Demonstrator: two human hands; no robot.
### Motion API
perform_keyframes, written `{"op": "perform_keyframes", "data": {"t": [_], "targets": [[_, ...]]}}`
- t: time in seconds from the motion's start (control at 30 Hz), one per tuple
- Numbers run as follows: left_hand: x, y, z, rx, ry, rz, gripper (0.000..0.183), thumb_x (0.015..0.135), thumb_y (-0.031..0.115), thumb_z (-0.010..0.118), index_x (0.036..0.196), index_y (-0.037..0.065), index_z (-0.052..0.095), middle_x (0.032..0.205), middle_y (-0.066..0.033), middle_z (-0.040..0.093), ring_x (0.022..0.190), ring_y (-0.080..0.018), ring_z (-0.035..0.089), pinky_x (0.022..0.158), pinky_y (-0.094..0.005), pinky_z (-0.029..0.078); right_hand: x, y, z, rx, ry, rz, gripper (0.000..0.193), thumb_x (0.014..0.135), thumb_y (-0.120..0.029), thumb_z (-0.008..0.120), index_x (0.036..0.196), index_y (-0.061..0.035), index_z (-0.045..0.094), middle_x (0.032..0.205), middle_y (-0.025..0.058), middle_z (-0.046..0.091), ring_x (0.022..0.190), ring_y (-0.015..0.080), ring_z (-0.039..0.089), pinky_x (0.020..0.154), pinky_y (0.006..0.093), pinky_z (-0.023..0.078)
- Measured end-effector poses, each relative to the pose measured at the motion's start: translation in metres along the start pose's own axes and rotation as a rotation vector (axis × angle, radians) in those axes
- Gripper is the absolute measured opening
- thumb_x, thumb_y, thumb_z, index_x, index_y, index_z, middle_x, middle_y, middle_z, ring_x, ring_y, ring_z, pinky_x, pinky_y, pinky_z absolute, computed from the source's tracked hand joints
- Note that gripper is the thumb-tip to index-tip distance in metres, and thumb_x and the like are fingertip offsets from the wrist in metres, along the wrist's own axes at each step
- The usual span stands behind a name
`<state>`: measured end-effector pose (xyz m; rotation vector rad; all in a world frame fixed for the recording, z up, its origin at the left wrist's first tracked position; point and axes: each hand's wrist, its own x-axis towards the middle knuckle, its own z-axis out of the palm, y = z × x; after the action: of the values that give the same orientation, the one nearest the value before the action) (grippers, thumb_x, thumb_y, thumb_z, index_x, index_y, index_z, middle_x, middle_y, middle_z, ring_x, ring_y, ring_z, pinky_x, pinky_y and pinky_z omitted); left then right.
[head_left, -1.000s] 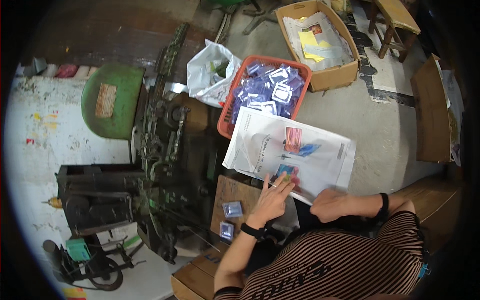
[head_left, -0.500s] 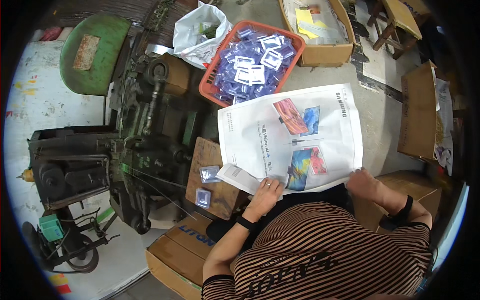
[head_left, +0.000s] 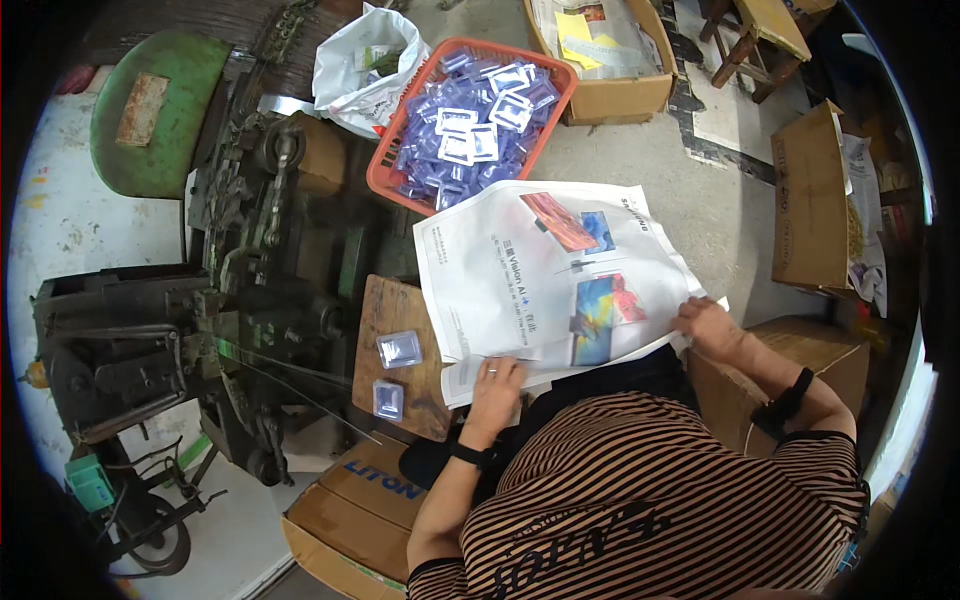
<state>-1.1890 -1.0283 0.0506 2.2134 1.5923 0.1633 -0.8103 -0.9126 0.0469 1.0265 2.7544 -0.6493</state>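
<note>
A large sheet of newspaper (head_left: 480, 235) with colour pictures of screens lies spread over my lap. My left hand (head_left: 494, 398), with a ring on one finger, is closed at its lower left edge. Above that hand, the bottom strip of the sheet shows a crease. On the right, my right hand (head_left: 708, 328) pinches the sheet's right edge, which curls up there. Left of the paper, two clear plastic blister packs, an upper pack (head_left: 400, 349) and a lower pack (head_left: 388, 400), rest on a wooden board (head_left: 375, 310).
An orange-red basket (head_left: 572, 95) heaped with clear packs stands beyond the newspaper. Beside it are a white plastic bag (head_left: 345, 75) and an open carton (head_left: 625, 100) of papers. Dark machinery (head_left: 235, 330) fills the left. Cartons stand at right (head_left: 805, 220) and lower left (head_left: 345, 540).
My right hand has moved up and inward with the sheet's right edge, which now bends and curls. The folded flap by my left hand has been laid flatter. The whole view has shifted slightly.
</note>
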Motion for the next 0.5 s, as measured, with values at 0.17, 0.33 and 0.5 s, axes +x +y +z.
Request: {"op": "perform_keyframes", "data": {"t": [0.17,0.33,0.5], "targets": [[-0.037,-0.022,-0.023,-0.087,0.207,-0.189,0.028,0.064,-0.004,0.059,0.092,0.002,0.062,0.094,-0.0099,0.057,0.090,-0.0299,0.053,0.088,-0.0425,0.040,-0.019,0.091,0.002,0.615,0.109,0.264,0.021,0.059,0.007,0.060,0.075,-0.0046,0.067,0.072,0.0108,0.063,0.074,0.0282,0.059,0.070,0.0350,0.047],[-0.063,-0.018,-0.022,-0.360,0.423,-0.387,0.013,0.076,0.003,0.063,0.088,-0.001,0.065,0.090,-0.0115,0.062,0.082,-0.0279,0.057,0.077,-0.0348,0.045,-0.040,0.141,-0.001,0.524,0.174,0.505,0.017,0.057,0.003,0.068,0.072,-0.0041,0.067,0.070,0.0118,0.062,0.076,0.0272,0.060,0.072,0.0334,0.047],[-0.068,-0.007,-0.008,-0.512,0.473,-0.531,0.024,0.078,-0.002,0.061,0.101,-0.002,0.059,0.099,-0.0129,0.058,0.089,-0.0236,0.059,0.078,-0.0288,0.047,-0.020,0.103,-0.016,0.316,0.205,0.350,0.017,0.056,0.004,0.068,0.070,-0.0056,0.065,0.084,0.0094,0.064,0.086,0.0266,0.059,0.077,0.0340,0.047]]}}
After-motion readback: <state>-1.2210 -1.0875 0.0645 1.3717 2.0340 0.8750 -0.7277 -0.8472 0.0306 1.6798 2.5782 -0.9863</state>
